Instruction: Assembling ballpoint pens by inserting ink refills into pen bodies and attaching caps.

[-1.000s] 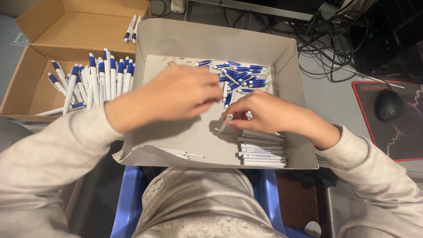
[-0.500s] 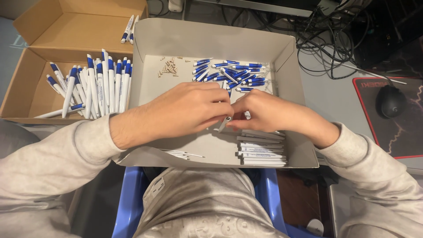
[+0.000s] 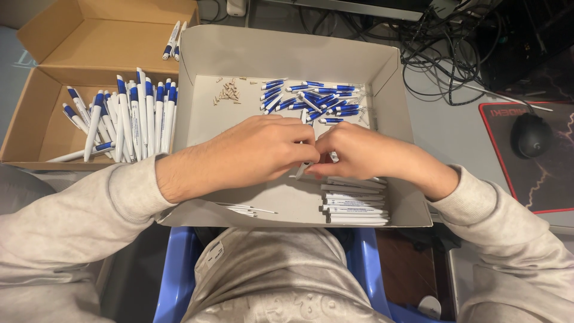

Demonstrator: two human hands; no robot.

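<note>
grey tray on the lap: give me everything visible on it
The grey tray looks like thin cardboard: shallow, open-topped, upright walls, near corners splayed. It rests on the person's lap beside a brown box. Inside lie blue pen caps, small tan bits, white barrels. Left hand and right hand meet over it.

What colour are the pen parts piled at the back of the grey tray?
Blue, seen in the head view: pen parts in the grey tray.
</note>
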